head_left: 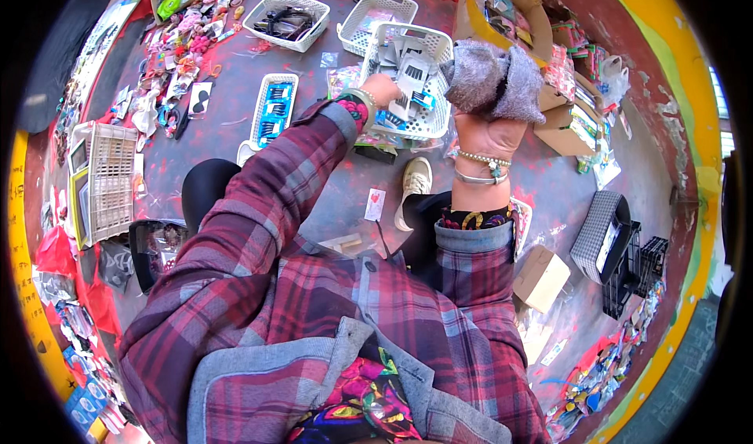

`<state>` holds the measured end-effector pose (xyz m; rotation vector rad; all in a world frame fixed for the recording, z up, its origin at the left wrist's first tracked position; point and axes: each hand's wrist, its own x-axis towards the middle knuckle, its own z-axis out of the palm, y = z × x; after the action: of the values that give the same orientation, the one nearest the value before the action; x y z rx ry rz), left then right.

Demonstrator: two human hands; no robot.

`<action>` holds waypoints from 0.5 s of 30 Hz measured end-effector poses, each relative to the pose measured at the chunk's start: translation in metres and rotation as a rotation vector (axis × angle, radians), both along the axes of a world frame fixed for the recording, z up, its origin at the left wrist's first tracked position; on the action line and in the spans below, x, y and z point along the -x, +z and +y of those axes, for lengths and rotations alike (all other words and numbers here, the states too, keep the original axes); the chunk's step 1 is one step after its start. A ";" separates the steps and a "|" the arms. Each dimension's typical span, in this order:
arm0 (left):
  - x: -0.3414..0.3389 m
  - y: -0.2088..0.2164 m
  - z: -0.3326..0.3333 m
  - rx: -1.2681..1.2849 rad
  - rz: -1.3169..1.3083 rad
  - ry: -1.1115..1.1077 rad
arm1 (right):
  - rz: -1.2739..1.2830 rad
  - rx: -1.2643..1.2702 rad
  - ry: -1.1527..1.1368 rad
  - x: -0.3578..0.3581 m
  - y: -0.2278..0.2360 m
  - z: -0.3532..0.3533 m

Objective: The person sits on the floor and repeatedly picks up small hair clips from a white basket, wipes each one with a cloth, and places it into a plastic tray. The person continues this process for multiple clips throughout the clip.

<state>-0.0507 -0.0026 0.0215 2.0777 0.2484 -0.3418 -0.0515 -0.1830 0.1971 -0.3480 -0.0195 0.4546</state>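
Note:
My left hand [382,89] reaches over the left side of a white plastic basket [441,48], fingers closed at the edge of a white packet [413,74] with black pieces. Blue-carded packets [391,120] with black pieces lie around it in the basket. At the basket's right side, my right hand [490,134] is turned palm up. It is closed on a grey fuzzy cloth bundle [502,75], which hides its fingers. Left of the basket, a narrow white tray [293,91] holds more blue-carded packets [276,103].
Two more white baskets [320,22] stand behind, one with black items. A yellow-edged carton [541,28] and brown box [569,126] lie to the right. A beige crate [118,177] and piles of small goods [188,48] are on the left. My shoe [416,177] is below the basket.

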 end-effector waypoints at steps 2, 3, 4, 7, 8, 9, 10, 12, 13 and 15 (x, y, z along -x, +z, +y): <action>0.015 0.030 0.001 0.743 0.132 0.458 | -0.029 0.024 -0.034 -0.002 -0.005 -0.001; 0.023 0.044 0.007 0.903 0.142 0.503 | -0.045 0.033 -0.044 -0.003 -0.003 0.002; 0.032 0.053 0.017 1.030 0.085 0.509 | -0.072 0.020 -0.029 -0.001 0.000 0.006; 0.063 0.104 0.032 1.259 -0.060 0.477 | -0.129 -0.005 -0.004 0.011 0.012 0.014; 0.071 0.111 0.041 1.270 -0.080 0.492 | -0.134 -0.007 0.002 0.015 0.015 0.018; 0.082 0.124 0.047 1.283 -0.099 0.506 | -0.139 -0.007 0.007 0.018 0.018 0.022; 0.091 0.133 0.048 1.295 -0.154 0.494 | -0.175 0.003 -0.016 0.017 0.012 0.020; 0.112 0.158 0.046 1.337 -0.269 0.466 | -0.180 0.070 -0.016 0.015 0.001 0.018; 0.120 0.161 0.047 1.361 -0.238 0.474 | -0.181 0.107 -0.018 0.014 -0.005 0.017; 0.133 0.164 0.051 1.407 -0.175 0.487 | -0.165 0.071 0.013 0.011 -0.017 0.020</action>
<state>-0.1838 0.0480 0.1854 0.6151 0.2751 0.0162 -0.0629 -0.1626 0.1801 -0.4547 -0.1662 0.4389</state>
